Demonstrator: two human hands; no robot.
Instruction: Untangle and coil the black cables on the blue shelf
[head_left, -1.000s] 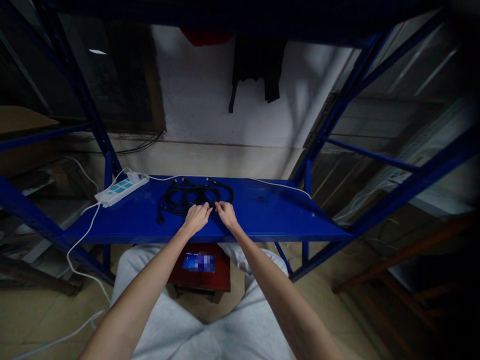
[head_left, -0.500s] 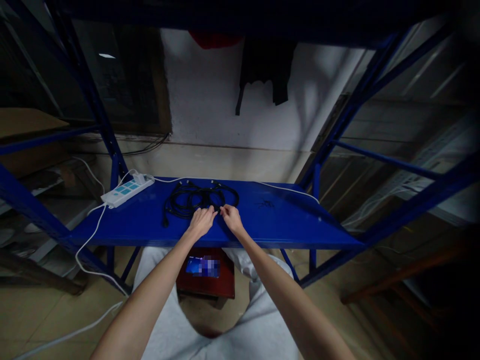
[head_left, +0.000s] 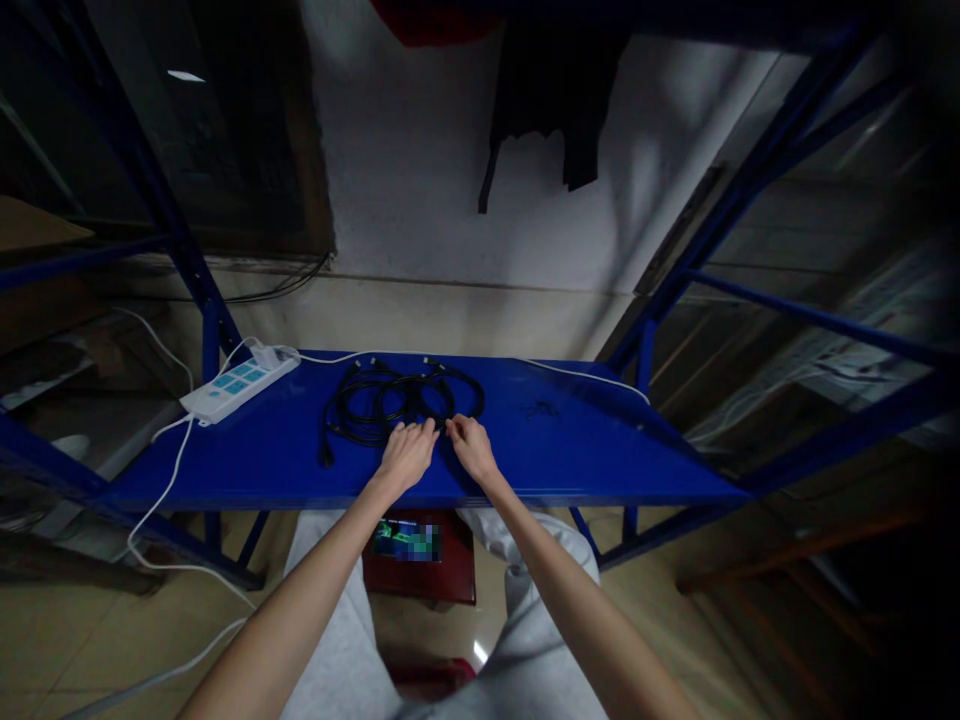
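Roughly L-R long axis | blk cables coiled | L plug pts nearward

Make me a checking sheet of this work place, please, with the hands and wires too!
Surface: blue shelf, dimly lit.
Job's things: several black cables, loosely coiled.
Clutter: white power strip at left; thin black strips at right, too small to identify.
Hands: left hand over the cables' near edge; right hand beside it, fingers curled; grips unclear.
Cables: white cord along the back edge.
Surroundings: red stool below, bearing a lit phone; dark cloth hanging by the wall.
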